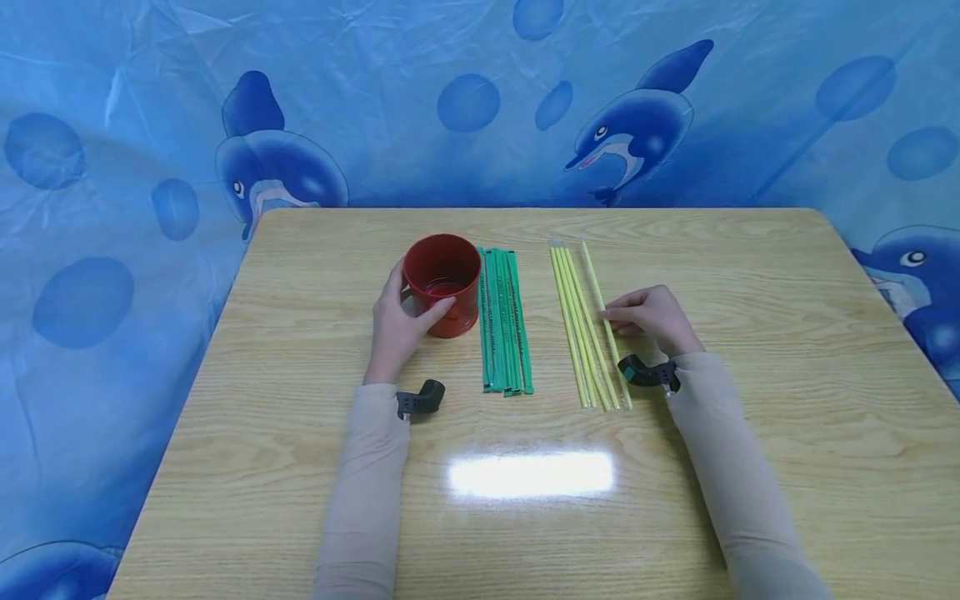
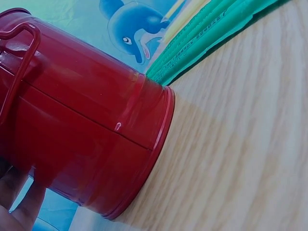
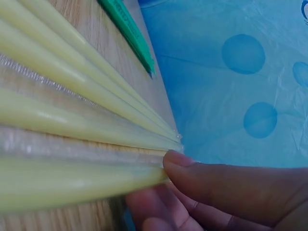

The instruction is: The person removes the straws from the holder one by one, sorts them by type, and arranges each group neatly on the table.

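Observation:
A red metal bucket stands upright on the table, its wire handle showing in the left wrist view. My left hand grips it from the left side, thumb across the near wall. Over on the right, my right hand pinches one pale yellow straw in a clear wrapper between thumb and fingertips. That straw lies slightly apart from several more wrapped yellow straws to its left. Close beside the bucket is a row of green paper-wrapped sticks with dark printing.
Both groups lie lengthwise on the wood-grain table. A blue sheet with dolphins hangs behind the table's far edge. Each wrist carries a small black camera mount. Bright light reflects off the near part of the tabletop.

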The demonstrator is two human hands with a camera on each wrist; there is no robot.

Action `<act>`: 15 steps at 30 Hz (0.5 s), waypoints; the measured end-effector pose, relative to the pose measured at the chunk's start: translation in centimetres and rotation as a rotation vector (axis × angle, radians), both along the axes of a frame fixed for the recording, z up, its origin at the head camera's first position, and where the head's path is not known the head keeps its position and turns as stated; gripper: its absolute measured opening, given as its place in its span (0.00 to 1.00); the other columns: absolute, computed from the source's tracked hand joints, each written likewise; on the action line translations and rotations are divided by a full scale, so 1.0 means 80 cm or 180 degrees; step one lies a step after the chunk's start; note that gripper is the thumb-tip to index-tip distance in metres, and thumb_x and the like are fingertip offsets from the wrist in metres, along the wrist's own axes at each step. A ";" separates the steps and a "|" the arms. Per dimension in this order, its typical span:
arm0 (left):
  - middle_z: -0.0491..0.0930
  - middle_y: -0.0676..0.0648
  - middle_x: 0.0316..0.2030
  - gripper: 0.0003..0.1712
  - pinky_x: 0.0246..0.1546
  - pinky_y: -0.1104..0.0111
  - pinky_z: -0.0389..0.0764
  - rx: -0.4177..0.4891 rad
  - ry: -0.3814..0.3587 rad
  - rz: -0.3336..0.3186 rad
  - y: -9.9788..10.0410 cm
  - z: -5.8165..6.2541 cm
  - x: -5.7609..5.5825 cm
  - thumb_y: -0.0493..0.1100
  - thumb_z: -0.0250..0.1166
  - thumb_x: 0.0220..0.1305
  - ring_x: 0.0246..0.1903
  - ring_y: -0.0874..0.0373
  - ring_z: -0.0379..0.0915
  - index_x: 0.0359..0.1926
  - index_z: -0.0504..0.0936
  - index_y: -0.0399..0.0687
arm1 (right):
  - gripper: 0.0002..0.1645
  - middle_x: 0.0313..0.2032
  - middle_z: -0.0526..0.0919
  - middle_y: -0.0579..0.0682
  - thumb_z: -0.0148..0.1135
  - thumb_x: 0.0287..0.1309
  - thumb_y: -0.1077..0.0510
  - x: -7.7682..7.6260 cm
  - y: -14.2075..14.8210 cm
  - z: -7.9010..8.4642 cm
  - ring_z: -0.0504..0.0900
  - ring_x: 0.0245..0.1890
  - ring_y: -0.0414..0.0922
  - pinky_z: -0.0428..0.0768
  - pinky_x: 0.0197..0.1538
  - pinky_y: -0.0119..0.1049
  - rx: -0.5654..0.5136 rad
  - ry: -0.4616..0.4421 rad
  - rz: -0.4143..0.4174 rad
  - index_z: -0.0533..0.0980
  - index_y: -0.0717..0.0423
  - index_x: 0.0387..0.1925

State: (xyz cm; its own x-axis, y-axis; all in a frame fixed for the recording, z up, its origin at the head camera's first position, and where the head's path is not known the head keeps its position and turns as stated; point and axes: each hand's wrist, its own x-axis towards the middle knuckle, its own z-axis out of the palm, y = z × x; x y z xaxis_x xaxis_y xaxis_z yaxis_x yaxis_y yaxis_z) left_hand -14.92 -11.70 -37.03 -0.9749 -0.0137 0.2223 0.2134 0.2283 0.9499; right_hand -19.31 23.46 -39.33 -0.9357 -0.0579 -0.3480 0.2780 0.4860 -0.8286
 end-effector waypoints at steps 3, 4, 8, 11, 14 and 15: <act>0.65 0.35 0.62 0.42 0.58 0.54 0.70 -0.0004 -0.0011 -0.0004 0.000 0.000 0.000 0.36 0.68 0.55 0.61 0.41 0.61 0.68 0.57 0.35 | 0.21 0.24 0.83 0.47 0.66 0.56 0.60 -0.002 -0.002 -0.001 0.81 0.22 0.39 0.83 0.32 0.31 0.0067 0.0005 -0.0020 0.76 0.76 0.44; 0.65 0.35 0.62 0.42 0.58 0.54 0.70 -0.0006 -0.0017 -0.0005 0.000 0.000 0.000 0.36 0.68 0.55 0.61 0.41 0.61 0.68 0.57 0.35 | 0.21 0.25 0.83 0.47 0.66 0.56 0.60 -0.002 -0.003 -0.002 0.81 0.23 0.39 0.83 0.32 0.31 0.0100 0.0012 -0.0022 0.76 0.76 0.44; 0.64 0.36 0.62 0.42 0.58 0.54 0.70 -0.0007 -0.0029 -0.0012 0.000 -0.003 -0.001 0.37 0.69 0.56 0.61 0.40 0.60 0.68 0.57 0.36 | 0.20 0.27 0.83 0.49 0.66 0.55 0.59 -0.003 -0.006 -0.002 0.81 0.23 0.39 0.83 0.31 0.31 0.0247 0.0066 0.0007 0.78 0.74 0.43; 0.64 0.36 0.63 0.43 0.58 0.54 0.71 -0.0002 -0.0041 -0.0014 -0.001 -0.009 -0.006 0.38 0.69 0.56 0.61 0.41 0.60 0.68 0.57 0.37 | 0.19 0.27 0.84 0.51 0.66 0.56 0.59 -0.003 -0.008 -0.002 0.82 0.24 0.39 0.83 0.31 0.31 0.0330 0.0110 0.0045 0.79 0.73 0.42; 0.64 0.40 0.64 0.45 0.58 0.55 0.71 0.0012 -0.0060 -0.0016 -0.003 -0.025 -0.014 0.38 0.70 0.55 0.62 0.44 0.60 0.69 0.57 0.41 | 0.18 0.28 0.84 0.52 0.65 0.57 0.59 -0.003 -0.009 -0.001 0.82 0.24 0.40 0.82 0.31 0.32 0.0376 0.0133 0.0079 0.79 0.72 0.41; 0.64 0.41 0.64 0.45 0.58 0.56 0.71 0.0018 -0.0064 -0.0015 -0.004 -0.030 -0.017 0.38 0.70 0.55 0.62 0.45 0.60 0.70 0.56 0.42 | 0.17 0.28 0.84 0.52 0.65 0.57 0.59 -0.003 -0.009 -0.001 0.82 0.24 0.40 0.82 0.31 0.32 0.0384 0.0137 0.0085 0.79 0.72 0.41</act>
